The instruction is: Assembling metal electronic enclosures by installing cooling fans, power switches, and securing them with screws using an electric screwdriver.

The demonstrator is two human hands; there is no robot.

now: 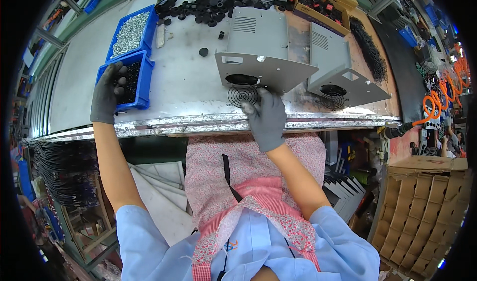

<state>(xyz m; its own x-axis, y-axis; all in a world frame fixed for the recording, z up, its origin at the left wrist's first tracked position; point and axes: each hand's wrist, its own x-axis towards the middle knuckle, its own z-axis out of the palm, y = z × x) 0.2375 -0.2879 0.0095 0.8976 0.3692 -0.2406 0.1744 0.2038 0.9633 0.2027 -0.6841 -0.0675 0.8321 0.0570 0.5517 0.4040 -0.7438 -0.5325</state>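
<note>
My left hand [104, 98], in a grey glove, reaches over the edge of a blue bin [144, 85] of small black parts, perhaps screws [130, 80]. Its fingers are curled at the parts; whatever they pinch is hidden. With my gloved right hand [269, 119] I grip the edge of a black wire fan guard [242, 97]. The guard sits just below the round opening of a grey sheet-metal housing [261, 33], whose flanged panel [278, 72] faces me. To the right stands a similar grey housing [330, 47] with another wire fan guard [332, 101] at its opening.
Behind the black parts, a second blue bin [152, 20] holds silver fasteners [130, 34]. Black round caps [213, 3] are heaped at the back beside a cardboard box [323, 17] of black-and-red parts. A metal-edged bench front [198, 124] runs before me; a divided carton [422, 206] stands lower right.
</note>
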